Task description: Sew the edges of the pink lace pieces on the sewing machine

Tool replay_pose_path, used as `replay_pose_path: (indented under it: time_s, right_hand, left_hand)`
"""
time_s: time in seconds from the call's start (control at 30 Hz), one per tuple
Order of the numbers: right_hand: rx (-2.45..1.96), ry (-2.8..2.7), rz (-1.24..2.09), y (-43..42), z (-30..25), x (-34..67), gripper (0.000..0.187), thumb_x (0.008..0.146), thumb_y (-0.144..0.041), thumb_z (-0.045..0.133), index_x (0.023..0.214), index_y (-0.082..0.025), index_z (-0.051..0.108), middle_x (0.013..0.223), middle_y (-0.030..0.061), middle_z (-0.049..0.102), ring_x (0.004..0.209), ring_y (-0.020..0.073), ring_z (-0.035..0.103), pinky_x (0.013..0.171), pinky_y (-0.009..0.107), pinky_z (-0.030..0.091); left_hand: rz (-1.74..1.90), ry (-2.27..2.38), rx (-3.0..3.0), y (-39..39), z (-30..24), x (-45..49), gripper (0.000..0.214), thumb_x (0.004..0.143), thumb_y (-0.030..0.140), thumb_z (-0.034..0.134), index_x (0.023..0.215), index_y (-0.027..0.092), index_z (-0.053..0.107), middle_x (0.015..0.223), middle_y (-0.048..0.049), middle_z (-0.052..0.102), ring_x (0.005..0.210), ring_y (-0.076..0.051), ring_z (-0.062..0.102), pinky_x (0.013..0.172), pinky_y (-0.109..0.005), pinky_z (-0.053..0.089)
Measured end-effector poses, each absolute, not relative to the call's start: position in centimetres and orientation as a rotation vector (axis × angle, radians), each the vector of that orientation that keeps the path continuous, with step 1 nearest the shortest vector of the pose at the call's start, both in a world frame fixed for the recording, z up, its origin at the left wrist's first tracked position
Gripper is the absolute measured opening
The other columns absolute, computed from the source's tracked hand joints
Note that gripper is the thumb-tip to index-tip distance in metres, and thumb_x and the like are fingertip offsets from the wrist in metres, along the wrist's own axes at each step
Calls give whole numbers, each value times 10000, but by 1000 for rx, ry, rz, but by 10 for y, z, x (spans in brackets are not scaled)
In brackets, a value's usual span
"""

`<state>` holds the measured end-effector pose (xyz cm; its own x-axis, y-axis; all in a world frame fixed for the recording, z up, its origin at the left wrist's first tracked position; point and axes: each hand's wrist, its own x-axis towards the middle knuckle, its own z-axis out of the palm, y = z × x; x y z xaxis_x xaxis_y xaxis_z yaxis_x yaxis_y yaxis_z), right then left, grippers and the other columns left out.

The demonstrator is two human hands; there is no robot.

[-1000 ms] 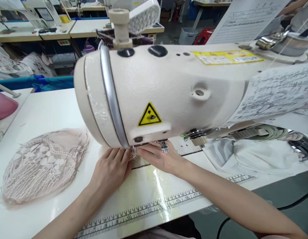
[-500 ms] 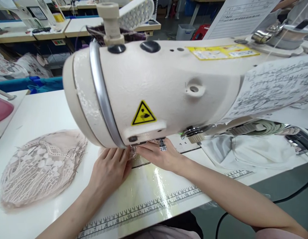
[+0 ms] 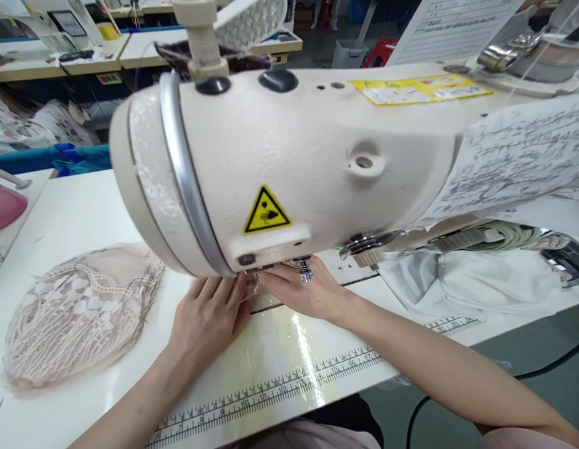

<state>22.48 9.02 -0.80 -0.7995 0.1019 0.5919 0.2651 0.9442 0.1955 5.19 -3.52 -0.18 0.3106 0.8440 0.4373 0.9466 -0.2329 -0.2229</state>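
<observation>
A cream sewing machine head point(image 3: 280, 162) fills the middle of the view and hides the needle area. My left hand point(image 3: 208, 318) lies flat on the table just under the machine's left end, fingers stretched onto a small pink lace piece point(image 3: 251, 288). My right hand point(image 3: 301, 288), with a ring on one finger, rests on the same piece from the right, fingertips together and partly hidden by the machine. Both hands press the fabric against the table beneath the head.
A stack of pink lace cup pieces point(image 3: 77, 312) lies on the white table point(image 3: 74, 212) at the left. A printed ruler point(image 3: 271, 393) runs along the front edge. White cloth point(image 3: 467, 280) sits at the right under the machine arm. More worktables stand behind.
The view has shifted slightly, so the machine head sits a little further left. Both hands stay at the same spot under the head on the lace piece.
</observation>
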Motion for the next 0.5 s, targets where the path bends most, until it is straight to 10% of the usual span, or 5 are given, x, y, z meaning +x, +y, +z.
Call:
replay_pose_path:
  time_s: [0.5]
  right_hand:
    - [-246,-2458,-242,93,-9,224,237,850,-10,483,752,-182,613,724,-63,617,544,79,366,488,282,223]
  left_hand:
    - [-336,-1657,-2195,-31,-2,53,390,898,235,559,1277,147,570,1168,-84,705,896,-237,684,858,-414,507]
